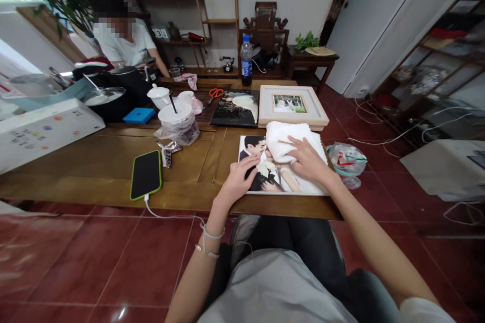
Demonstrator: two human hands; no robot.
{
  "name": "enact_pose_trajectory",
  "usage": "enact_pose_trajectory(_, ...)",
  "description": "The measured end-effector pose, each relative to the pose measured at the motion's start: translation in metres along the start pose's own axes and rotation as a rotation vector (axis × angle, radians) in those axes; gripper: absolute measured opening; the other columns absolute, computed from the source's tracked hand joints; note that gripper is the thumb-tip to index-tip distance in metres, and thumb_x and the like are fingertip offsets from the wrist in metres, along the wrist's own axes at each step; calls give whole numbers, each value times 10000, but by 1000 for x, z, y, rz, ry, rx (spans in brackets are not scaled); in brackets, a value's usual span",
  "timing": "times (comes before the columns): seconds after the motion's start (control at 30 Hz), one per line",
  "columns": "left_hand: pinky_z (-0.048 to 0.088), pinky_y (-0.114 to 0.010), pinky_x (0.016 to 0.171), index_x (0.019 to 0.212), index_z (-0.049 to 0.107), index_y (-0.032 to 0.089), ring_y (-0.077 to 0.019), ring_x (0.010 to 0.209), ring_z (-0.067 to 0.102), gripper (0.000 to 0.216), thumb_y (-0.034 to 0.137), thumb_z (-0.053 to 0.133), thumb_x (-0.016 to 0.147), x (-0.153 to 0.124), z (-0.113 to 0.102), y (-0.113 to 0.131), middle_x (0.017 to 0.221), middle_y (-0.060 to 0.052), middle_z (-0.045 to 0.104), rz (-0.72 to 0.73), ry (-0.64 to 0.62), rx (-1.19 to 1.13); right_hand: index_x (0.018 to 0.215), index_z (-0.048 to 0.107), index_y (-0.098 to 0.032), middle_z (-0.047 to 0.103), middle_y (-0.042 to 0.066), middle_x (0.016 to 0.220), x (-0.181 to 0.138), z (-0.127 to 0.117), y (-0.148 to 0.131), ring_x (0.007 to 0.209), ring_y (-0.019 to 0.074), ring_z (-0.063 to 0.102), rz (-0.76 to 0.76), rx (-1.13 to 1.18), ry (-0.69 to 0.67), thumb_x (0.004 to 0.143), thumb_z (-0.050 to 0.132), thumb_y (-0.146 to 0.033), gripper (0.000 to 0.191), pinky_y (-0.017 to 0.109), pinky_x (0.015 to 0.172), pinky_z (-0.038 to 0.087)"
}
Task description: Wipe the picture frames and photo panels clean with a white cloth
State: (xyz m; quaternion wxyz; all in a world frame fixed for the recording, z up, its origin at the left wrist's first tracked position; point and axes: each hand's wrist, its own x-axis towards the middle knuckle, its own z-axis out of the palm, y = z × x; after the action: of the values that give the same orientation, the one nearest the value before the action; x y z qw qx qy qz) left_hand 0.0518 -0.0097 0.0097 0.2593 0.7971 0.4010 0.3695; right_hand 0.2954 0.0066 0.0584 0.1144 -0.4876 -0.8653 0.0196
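While the left hand (237, 181) lies flat on the wedding photo (299, 185), fingers together, the right hand (308, 159) presses a white towel (280, 137), fingers spread.

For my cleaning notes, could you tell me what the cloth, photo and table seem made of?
Cloth: white terry towelling, by its fluffy pile. Photo: smooth print, probably on stiff board, lying flat. Table: matte brown wood, with visible plank seams.

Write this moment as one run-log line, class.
left hand: flat on photo print | right hand: pressing white towel onto print | nearby: phone, framed photo
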Motion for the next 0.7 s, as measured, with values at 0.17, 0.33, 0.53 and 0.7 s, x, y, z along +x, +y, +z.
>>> enact_pose_trajectory(0.17, 381, -447, 1055, 1181, 611, 215, -228, 1255, 494, 308, 208, 485, 901, 0, 0, 0, 1311, -78, 575, -3, -3, 6, 983, 702, -205, 471, 40, 1403, -11, -3, -11, 1362, 321, 283, -23, -13, -28, 643, 435, -23, 469, 650, 1067, 185)
enact_pose_trajectory(0.33, 396, -443, 1042, 1175, 613, 211, -230, 1244, 506, 306, 204, 481, 899, 0, 1, -1, 1297, -83, 585, 4, 6, 19, 868, 706, -163, 415, 56, 1441, -55, -11, -44, 1384, 354, 205, -68, -25, -92, 613, 436, -13, 400, 676, 1067, 151)
enact_pose_trajectory(0.53, 389, -453, 1046, 1184, 608, 202, -233, 1248, 501, 315, 195, 472, 899, 0, 2, -1, 1299, -82, 584, 0, 0, 34, 725, 684, -169, 362, 20, 1472, -99, -19, -76, 1403, 344, 131, -104, 14, -159, 578, 424, -5, 341, 669, 1089, 113)
enact_pose_trajectory(0.7, 387, -462, 1048, 1182, 610, 203, -233, 1254, 496, 319, 182, 476, 894, 1, 2, -2, 1303, -84, 580, 13, -2, 32, 753, 679, -185, 405, -1, 1447, -97, -23, -78, 1403, 311, 161, -117, 71, -176, 558, 417, -18, 366, 638, 1106, 124)
